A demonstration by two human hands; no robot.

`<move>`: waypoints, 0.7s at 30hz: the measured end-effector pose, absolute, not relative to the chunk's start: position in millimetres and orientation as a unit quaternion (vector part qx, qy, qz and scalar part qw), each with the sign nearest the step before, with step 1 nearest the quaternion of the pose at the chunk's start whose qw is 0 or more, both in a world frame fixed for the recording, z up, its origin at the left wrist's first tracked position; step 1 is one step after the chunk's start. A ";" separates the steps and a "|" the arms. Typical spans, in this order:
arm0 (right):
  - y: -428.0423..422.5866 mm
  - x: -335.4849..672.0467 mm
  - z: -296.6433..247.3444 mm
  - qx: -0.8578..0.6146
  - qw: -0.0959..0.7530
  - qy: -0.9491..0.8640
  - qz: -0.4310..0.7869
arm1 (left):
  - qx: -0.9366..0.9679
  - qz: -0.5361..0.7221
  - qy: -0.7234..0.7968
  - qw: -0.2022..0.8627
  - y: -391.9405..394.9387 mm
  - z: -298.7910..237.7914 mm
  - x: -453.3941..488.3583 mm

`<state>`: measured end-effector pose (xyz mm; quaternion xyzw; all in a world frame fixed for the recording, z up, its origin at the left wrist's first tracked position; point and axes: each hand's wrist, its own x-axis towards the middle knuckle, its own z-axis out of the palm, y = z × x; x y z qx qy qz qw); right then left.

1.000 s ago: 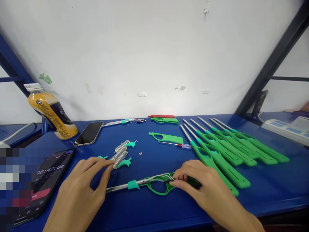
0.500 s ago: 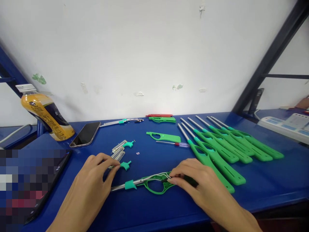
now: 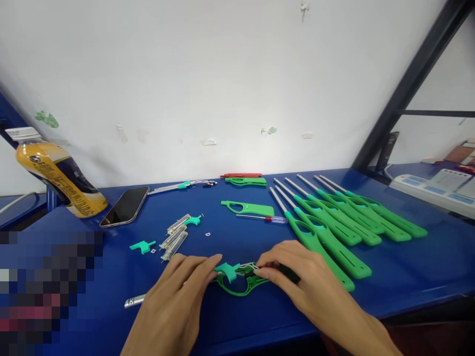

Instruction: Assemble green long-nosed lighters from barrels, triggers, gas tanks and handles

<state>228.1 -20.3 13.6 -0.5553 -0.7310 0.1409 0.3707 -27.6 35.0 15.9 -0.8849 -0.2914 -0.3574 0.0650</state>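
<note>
An open green lighter half-shell (image 3: 237, 286) with white wires lies on the blue table (image 3: 408, 277) near its front edge. My right hand (image 3: 297, 279) presses on the shell's handle end, fingers curled over it. My left hand (image 3: 181, 301) pinches a small teal trigger piece (image 3: 226, 270) at the shell's front. The metal tube (image 3: 134, 300) sticks out to the left from under my left hand. Several clear gas cartridges with teal levers (image 3: 176, 237) lie just beyond my left hand, and a loose teal piece (image 3: 142, 245) lies left of them.
Several assembled green long-nose lighters (image 3: 334, 222) lie in a row at the right. A green shell cover (image 3: 247, 207), a small screwdriver (image 3: 261, 218), a phone (image 3: 124, 206), a tilted yellow bottle (image 3: 55, 173) and a power strip (image 3: 434, 190) are also in view. The lower left is blurred out.
My left hand left the cartridges and came right to the shell, now with a teal piece in its fingers. My right hand stayed on the shell. The view shifted slightly.
</note>
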 end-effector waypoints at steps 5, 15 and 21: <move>-20.3 229.0 13.5 -0.547 0.368 -0.738 0.147 | -0.910 -0.302 -0.282 0.015 32.0 5.7 -27.9; -20.6 228.4 15.5 -0.506 0.395 -0.758 0.118 | -0.907 -0.311 -0.283 0.007 28.5 1.3 -23.7; -19.5 228.1 17.0 -0.489 0.419 -0.755 0.124 | -0.913 -0.305 -0.270 0.013 29.0 3.7 -22.2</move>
